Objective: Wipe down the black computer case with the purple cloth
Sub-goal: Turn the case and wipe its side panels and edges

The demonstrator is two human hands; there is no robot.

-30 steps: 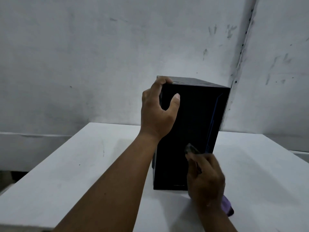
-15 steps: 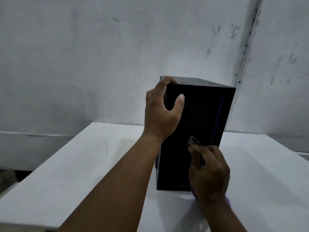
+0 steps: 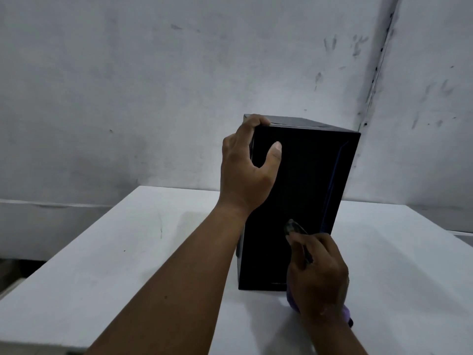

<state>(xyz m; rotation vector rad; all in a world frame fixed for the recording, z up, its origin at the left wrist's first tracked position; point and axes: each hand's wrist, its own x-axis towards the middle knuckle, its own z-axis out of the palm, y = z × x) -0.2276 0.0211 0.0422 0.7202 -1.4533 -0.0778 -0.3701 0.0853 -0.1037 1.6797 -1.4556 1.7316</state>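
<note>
Scuffed grey walls back the white tabletop (image 3: 107, 252), where the black computer case (image 3: 302, 201) stands upright; my left hand (image 3: 245, 172) grips its top near corner, steadying it; my right hand (image 3: 317, 275) holds the purple cloth (image 3: 346, 315) bunched against its lower front; wiping seems underway; next, I'd sweep upward, pressing evenly.

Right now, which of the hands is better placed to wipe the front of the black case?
The right hand: it grips the purple cloth against the lower front of the black case. The left hand is occupied, gripping the case's top left corner.
</note>
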